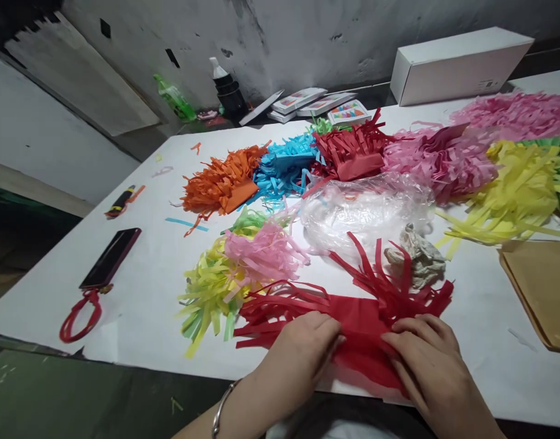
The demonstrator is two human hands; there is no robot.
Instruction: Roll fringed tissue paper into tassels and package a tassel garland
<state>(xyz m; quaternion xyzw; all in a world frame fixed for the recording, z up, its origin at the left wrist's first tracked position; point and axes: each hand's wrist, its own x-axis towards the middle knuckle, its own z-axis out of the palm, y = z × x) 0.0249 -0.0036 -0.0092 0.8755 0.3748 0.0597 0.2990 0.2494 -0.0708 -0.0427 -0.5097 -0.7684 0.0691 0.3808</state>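
A sheet of red tissue paper [360, 317], cut into fringe at its left and right ends, lies at the table's front edge. My left hand [305, 344] grips its uncut middle near the left fringe, fingers bent and pressed together. On the other side my right hand [426, 360] pinches the paper near the right fringe, fingers curled over it. Just beyond the left fringe sits a pile of yellow and green tissue fringe [207, 286] with a pink tissue bunch [266, 250] on top. A crumpled greyish wad [417, 256] rests behind the right fringe.
Orange [220, 183], blue [287, 164], dark red [353, 146], pink [435, 158] and yellow [518, 183] tissue bundles line the back. A clear plastic bag [366, 210] lies mid-table. A phone [110, 259] and cutter [121, 201] lie left; brown envelopes [543, 286] right; a white box [458, 67] behind.
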